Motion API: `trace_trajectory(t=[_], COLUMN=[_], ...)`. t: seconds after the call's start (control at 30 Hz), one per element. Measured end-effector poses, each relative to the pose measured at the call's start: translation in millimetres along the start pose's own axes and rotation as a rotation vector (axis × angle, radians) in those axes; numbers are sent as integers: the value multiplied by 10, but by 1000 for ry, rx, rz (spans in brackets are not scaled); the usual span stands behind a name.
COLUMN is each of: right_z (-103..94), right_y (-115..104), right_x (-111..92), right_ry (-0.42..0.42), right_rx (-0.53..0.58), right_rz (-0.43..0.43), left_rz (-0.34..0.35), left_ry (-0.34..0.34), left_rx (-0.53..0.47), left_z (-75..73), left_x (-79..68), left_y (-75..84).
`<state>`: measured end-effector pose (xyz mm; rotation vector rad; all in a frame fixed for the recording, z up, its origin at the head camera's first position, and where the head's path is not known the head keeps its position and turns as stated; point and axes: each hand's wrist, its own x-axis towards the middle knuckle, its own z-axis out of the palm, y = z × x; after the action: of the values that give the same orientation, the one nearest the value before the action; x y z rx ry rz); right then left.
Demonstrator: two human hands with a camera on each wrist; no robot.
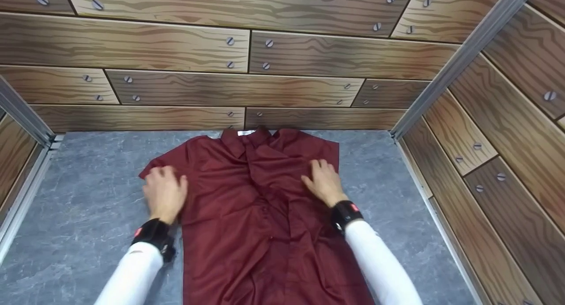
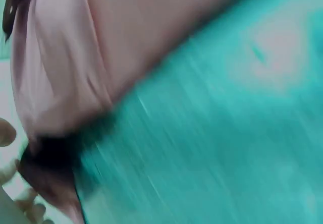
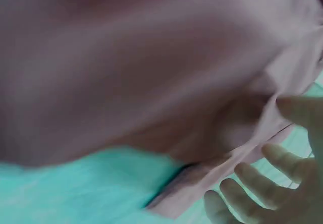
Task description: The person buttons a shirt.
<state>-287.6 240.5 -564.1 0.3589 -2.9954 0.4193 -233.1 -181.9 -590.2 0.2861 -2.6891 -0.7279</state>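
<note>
A dark red short-sleeved button shirt point(image 1: 225, 203) lies front up, its collar point(image 1: 233, 145) at the far end and creases down the middle. Slightly blurred, my left hand point(image 1: 165, 192) is over the hem of the left-side sleeve point(image 1: 170, 158), fingers apart and relaxed. In the left wrist view only some fingertips point(image 2: 7, 133) show at the edge, beside the cloth point(image 2: 60, 67). My right hand point(image 1: 325, 181) is at the right-side sleeve point(image 1: 325, 149), fingers loosely extended. The right wrist view shows those fingers point(image 3: 260, 183) spread near the sleeve edge, nothing gripped. The shirt's lower end is out of view.
The shirt lies on a grey marbled tabletop point(image 1: 88, 212). A wood-patterned wall point(image 1: 185, 88) rises right behind the collar, and another panel point(image 1: 476, 163) stands on the right. Metal rails point(image 1: 459, 71) run along the corners. Each wrist wears a black strap point(image 1: 152, 234).
</note>
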Motion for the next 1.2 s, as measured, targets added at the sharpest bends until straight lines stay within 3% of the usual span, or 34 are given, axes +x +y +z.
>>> trace_trajectory(t=[0.13,0.27,0.37,0.53,0.67,0.77,0.87,0.97,1.03,1.1,1.2], right_z=[14,37,58,72,69,62,55,41,26,13,-2], right_y=[203,258,243,209,203,207,207,210,215,224,227], right_x=[-106,-173,-198,-225,-236,-235,-230,-232,-239,-251,-270], right_ry=[-199,-340,-370,-378,-376,-377,-381,-386,-380,-371,-366], right_rx=[53,27,-1,-19,-25,-31,-31,-25,-25,-34,-61], right_rz=[51,86,95,99,100,103,106,114,120,126,146], left_rz=[-167,-201,-172,-172,-291,-428,-560,-589,-582,-573,-589], left_ry=[-94,-158,-104,4,-65,-189,-261,-249,-183,-99,26], left_rx=[16,17,-48,-280,-592,-994,-1388,-1566,-1592,-1555,-1359], left_z=[-109,-107,-65,-59,-144,-211,-260,-301,-326,-358,-422], left_x=[-20,-35,-57,-33,53,118,162,182,193,206,234], left_y=[-168,-232,-236,-177,-98,-88,-143,-218,-259,-288,-321])
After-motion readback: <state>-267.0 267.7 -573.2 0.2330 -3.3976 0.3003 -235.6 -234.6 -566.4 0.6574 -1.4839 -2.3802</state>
